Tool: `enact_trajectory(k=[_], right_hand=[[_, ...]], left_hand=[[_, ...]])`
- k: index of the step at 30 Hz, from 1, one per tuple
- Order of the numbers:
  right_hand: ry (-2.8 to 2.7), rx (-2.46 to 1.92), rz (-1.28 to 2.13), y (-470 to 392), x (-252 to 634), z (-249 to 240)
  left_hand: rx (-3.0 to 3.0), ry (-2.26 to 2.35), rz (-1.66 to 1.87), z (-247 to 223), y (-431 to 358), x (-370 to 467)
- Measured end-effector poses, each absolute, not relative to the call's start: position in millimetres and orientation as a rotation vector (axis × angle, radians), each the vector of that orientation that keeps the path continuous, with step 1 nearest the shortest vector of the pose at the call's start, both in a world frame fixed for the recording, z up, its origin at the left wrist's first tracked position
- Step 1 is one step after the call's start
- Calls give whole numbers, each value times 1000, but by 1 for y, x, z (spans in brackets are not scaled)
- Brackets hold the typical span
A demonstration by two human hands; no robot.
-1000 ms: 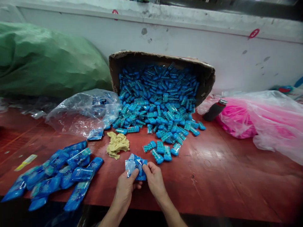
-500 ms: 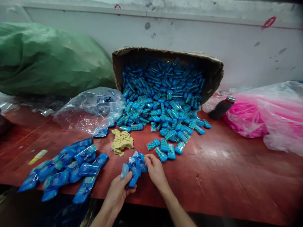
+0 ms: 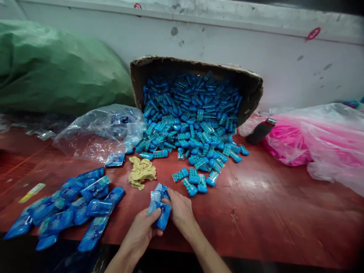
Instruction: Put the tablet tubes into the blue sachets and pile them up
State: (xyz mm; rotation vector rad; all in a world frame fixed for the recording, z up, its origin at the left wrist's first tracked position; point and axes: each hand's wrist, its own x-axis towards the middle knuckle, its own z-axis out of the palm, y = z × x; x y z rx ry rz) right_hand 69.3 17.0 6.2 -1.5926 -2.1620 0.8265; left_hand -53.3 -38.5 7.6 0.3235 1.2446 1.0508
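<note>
Close to the table's front edge, my left hand is closed on blue printed plastic packets, its thumb lying across the front one. My right hand touches the right side of the same packets, with its fingers curled and partly hidden behind them. To the left lies a loose pile of filled blue packets. Just beyond my hands are several small clear-wrapped packs of blue-green beads. A crumpled yellow cloth rests left of those packs.
A cardboard box lies on its side, spilling wrapped packs onto the red table. Clear plastic bag and green sack stand left. A dark bottle leans against pink bagged goods at right. A yellow-white strip lies far left.
My right hand has shifted left and its fingers have moved in behind the packets. The front packet has turned in my left hand. The whole view has swung slightly.
</note>
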Motion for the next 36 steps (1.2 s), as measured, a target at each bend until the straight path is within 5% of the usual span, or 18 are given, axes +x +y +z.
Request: enact_trajectory(k=[9, 20, 30, 36], right_hand=[[-2425, -1662, 131, 65, 87, 21], [-2326, -1474, 77, 65, 91, 12], [-2407, -1642, 164, 15, 113, 18], [-2002, -1359, 778, 8, 104, 28]], left_hand=[[285, 1331, 1138, 0, -19, -42], [280, 1322, 1139, -1, -22, -46], [456, 1535, 1226, -3, -20, -42], [659, 1650, 1242, 6, -21, -41]])
